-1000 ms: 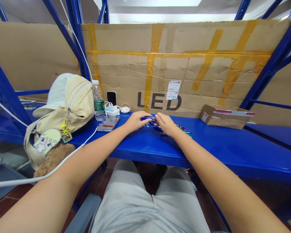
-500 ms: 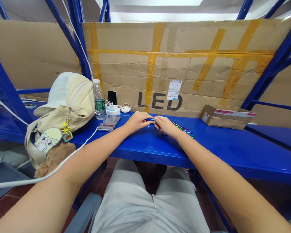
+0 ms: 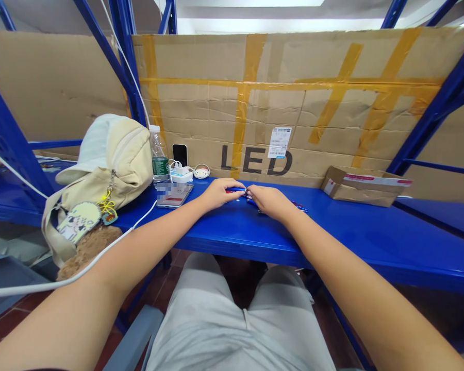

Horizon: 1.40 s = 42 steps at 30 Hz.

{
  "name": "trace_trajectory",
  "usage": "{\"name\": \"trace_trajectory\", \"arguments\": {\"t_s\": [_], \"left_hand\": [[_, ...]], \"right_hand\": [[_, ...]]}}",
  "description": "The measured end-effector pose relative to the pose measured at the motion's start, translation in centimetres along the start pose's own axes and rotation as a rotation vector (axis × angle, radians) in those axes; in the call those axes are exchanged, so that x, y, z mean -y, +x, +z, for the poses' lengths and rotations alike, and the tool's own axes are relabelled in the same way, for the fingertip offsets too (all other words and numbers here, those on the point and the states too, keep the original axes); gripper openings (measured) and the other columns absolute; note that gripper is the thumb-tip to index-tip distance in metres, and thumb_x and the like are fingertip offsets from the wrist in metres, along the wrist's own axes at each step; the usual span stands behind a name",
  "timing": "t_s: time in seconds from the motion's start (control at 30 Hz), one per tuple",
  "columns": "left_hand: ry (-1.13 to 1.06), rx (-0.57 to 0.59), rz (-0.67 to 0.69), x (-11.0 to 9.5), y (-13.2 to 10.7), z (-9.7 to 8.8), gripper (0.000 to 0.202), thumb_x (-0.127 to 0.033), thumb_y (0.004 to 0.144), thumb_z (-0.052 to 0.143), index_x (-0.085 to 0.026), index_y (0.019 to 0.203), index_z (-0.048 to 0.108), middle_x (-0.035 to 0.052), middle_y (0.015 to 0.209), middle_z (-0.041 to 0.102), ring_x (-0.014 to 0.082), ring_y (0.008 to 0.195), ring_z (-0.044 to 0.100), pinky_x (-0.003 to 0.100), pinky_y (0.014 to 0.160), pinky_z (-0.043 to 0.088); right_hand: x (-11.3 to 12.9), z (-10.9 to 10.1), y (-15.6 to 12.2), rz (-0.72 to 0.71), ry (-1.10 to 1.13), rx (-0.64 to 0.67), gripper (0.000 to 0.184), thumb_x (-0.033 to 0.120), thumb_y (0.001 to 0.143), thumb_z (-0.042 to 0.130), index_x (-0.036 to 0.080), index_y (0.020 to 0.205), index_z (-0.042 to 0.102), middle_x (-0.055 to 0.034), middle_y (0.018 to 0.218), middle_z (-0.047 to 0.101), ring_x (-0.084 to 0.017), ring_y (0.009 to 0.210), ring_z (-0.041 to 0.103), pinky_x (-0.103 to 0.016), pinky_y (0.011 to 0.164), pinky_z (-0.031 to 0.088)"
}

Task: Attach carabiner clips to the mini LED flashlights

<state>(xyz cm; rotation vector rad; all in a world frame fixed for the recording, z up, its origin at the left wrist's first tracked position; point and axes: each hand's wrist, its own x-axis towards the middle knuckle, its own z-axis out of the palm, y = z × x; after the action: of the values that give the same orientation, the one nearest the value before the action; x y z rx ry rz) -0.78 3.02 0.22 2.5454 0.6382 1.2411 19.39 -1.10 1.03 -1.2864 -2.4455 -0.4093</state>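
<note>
Hides more colourful pieces (image 3: 300,207) behind the right hand (image 3: 269,201) than half a second ago. In the head view, pinches a blue piece (image 3: 236,189) over the surface (image 3: 232,226) with the left hand (image 3: 218,194); cannot tell the right fingers' hold.

A slim blue rod (image 3: 236,189) is held crosswise.

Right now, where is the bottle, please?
In the head view, the bottle stands on the blue table, left of the left hand, between the bag and the white charger, behind the flat phone.
</note>
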Motion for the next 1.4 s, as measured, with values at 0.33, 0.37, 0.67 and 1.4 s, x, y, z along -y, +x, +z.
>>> {"name": "trace_trajectory", "arguments": {"t_s": [0.33, 0.37, 0.67, 1.4], "left_hand": [[0.066, -0.083, 0.091, 0.1, 0.1, 0.0, 0.030, -0.040, 0.084, 0.060, -0.016, 0.098, 0.071, 0.0084, 0.094, 0.073, 0.0183, 0.087, 0.067, 0.031, 0.082, 0.051], [0.048, -0.080, 0.064, 0.1, 0.2, 0.1, 0.031, -0.041, 0.083, 0.061, -0.016, 0.098, 0.071, 0.0080, 0.094, 0.073, 0.0183, 0.087, 0.067, 0.031, 0.082, 0.051], [0.013, -0.055, 0.056, 0.1, 0.1, 0.2, 0.026, -0.036, 0.083, 0.061, -0.016, 0.096, 0.071, 0.0071, 0.092, 0.073, 0.0170, 0.083, 0.066, 0.029, 0.078, 0.051], [0.519, -0.136, 0.501, 1.0, 1.0, 0.3, 0.028, -0.037, 0.094, 0.047, -0.018, 0.102, 0.067, 0.0078, 0.095, 0.073, 0.0134, 0.087, 0.067, 0.025, 0.073, 0.042]], "right_hand": [[0.1, 0.3, 0.2, -0.009, 0.339, -0.105, 0.035, 0.035, 0.098, 0.023, 0.021, 0.081, 0.050, -0.0042, 0.070, 0.060, -0.017, 0.067, 0.054, -0.027, 0.065, 0.037], [0.0, 0.2, 0.2, -0.008, 0.270, -0.104, 0.034, 0.035, 0.098, 0.024, 0.021, 0.082, 0.050, -0.0058, 0.074, 0.061, -0.018, 0.068, 0.054, -0.027, 0.064, 0.036], [0.6, 0.3, 0.3, 0.007, 0.389, -0.106, 0.034, 0.034, 0.096, 0.026, 0.021, 0.076, 0.050, -0.0041, 0.068, 0.059, -0.018, 0.067, 0.055, -0.028, 0.068, 0.038], [0.0, 0.6, 0.7, 0.256, 1.430, 0.144, 0.033, 0.042, 0.092, 0.038, 0.021, 0.068, 0.044, 0.0085, 0.034, 0.032, -0.007, 0.033, 0.019, -0.021, 0.038, 0.020]]}}
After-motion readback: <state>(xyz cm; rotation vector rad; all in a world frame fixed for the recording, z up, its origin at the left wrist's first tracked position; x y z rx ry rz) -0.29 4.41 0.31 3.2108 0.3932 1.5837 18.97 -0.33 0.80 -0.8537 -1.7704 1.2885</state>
